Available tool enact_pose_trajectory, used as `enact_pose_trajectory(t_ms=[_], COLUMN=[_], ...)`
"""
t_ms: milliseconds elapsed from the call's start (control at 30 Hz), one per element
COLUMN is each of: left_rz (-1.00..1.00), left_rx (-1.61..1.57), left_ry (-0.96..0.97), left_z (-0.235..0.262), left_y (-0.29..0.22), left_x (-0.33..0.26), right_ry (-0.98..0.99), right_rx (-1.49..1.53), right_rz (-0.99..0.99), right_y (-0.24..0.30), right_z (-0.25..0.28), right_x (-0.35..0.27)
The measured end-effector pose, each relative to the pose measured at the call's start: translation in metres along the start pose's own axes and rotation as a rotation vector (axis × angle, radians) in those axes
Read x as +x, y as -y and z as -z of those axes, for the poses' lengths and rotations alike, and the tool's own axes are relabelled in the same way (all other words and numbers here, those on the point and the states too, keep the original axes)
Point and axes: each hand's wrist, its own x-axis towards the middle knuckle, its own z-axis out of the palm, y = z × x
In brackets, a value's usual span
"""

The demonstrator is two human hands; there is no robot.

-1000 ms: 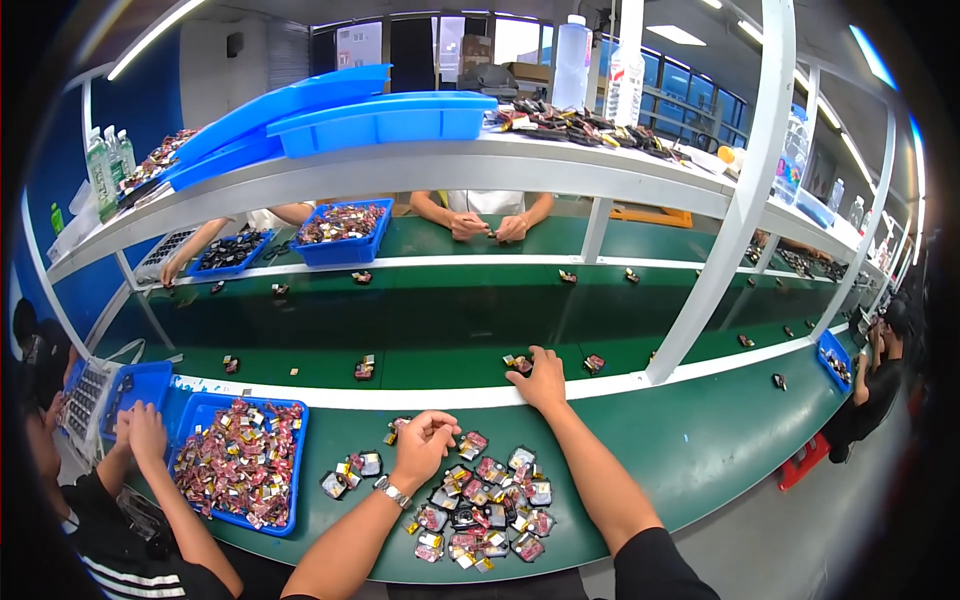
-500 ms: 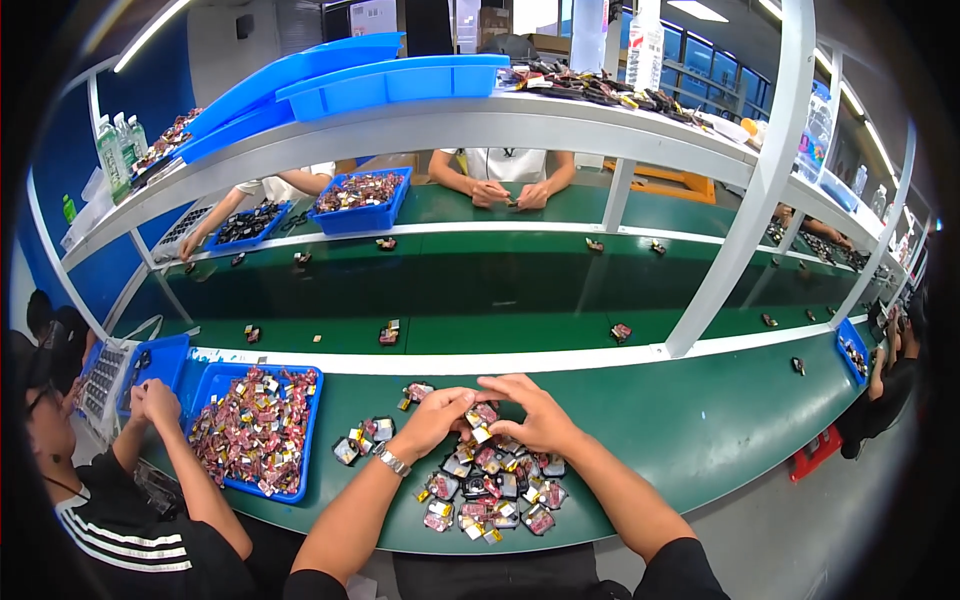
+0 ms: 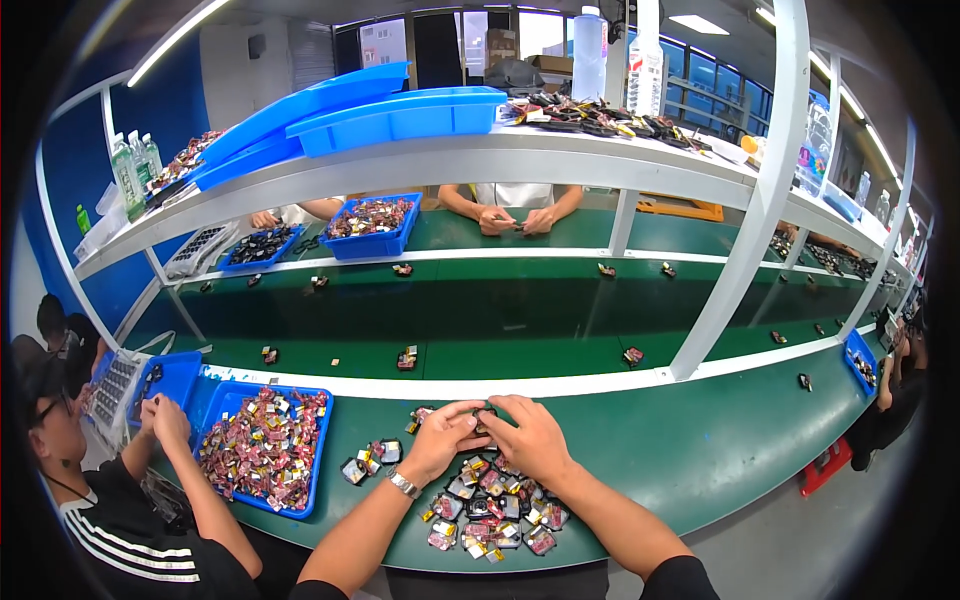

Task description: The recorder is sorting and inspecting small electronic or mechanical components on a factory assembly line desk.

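Note:
My left hand [image 3: 446, 443], with a metal watch on its wrist, and my right hand [image 3: 531, 438] meet above a pile on the green bench. Their fingertips are closed around a small electronic module [image 3: 484, 424], mostly hidden by the fingers; a dark edge shows. Below my hands lies the pile of similar modules [image 3: 489, 508], black casings with red circuit boards and silver and yellow parts. A few more modules [image 3: 371, 459] lie left of my left wrist, and another [image 3: 419, 418] sits just beyond my left hand.
A blue tray [image 3: 325, 440] full of red circuit boards stands to the left, beside a seated co-worker [image 3: 120, 530]. Ahead runs a green conveyor [image 3: 500, 350] with scattered modules, under a white-framed shelf [image 3: 560, 150] carrying blue trays. Another person's hands [image 3: 517, 221] work across the belt.
The view has tilted, so the scene sits lower. My right hand's fingers have drawn in toward my left, and the held module has turned, its light face no longer showing.

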Motion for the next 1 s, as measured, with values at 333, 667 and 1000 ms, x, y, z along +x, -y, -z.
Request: enact_pose_trajectory(t_ms=[333, 667, 1000], left_rz=[-0.019, -0.022, -0.021], left_rx=[0.053, 0.104, 0.119], left_ry=[-0.039, 0.031, 0.130], left_z=[-0.004, -0.003, -0.003], left_y=[0.008, 0.006, 0.002], left_x=[0.003, 0.003, 0.001], right_ry=[0.020, 0.017, -0.001], right_rx=[-0.003, 0.243, 0.337], right_rz=[0.015, -0.062, -0.178], right_y=[-0.007, -0.019, -0.013], right_z=[-0.008, -0.007, -0.003], right_x=[-0.006, -0.007, -0.006])
